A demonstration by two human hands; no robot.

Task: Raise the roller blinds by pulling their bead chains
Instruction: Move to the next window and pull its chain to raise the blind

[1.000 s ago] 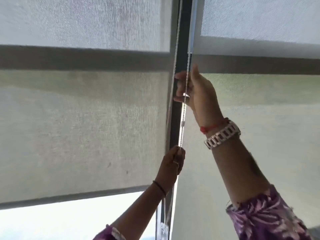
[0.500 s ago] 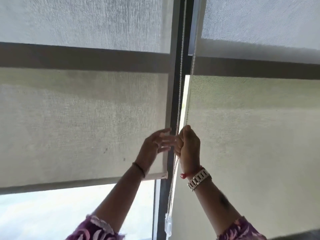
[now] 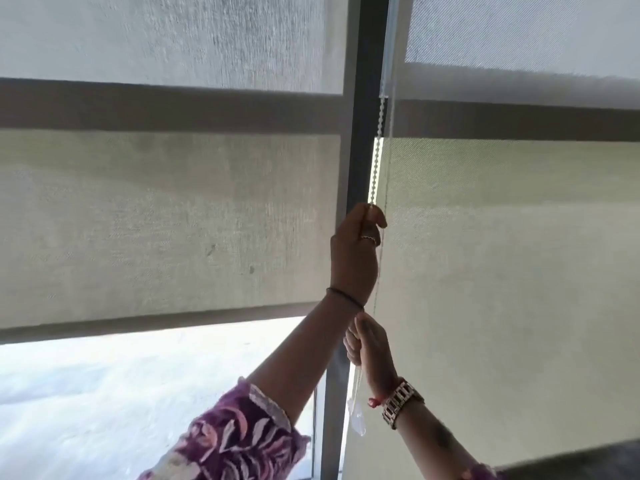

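Observation:
Two beige roller blinds hang over the window. The left blind (image 3: 166, 220) is partly raised, its bottom bar (image 3: 156, 322) showing bright glass beneath. The right blind (image 3: 512, 271) reaches down to the frame's bottom. A white bead chain (image 3: 377, 161) runs down along the dark mullion between them. My left hand (image 3: 356, 251) is closed around the chain high up. My right hand (image 3: 369, 344), with a metal watch on its wrist, grips the chain lower down. A clear chain weight (image 3: 356, 415) dangles below it.
A dark vertical mullion (image 3: 360, 98) separates the panes. A dark horizontal frame bar (image 3: 166, 107) shows through the fabric. Bright glass (image 3: 121, 393) lies under the left blind. A dark ledge (image 3: 571, 462) sits at the bottom right.
My right hand has come down from high on the chain to low. My left hand rose from below, opened briefly, and now grips higher. The left blind's bottom bar has risen a little.

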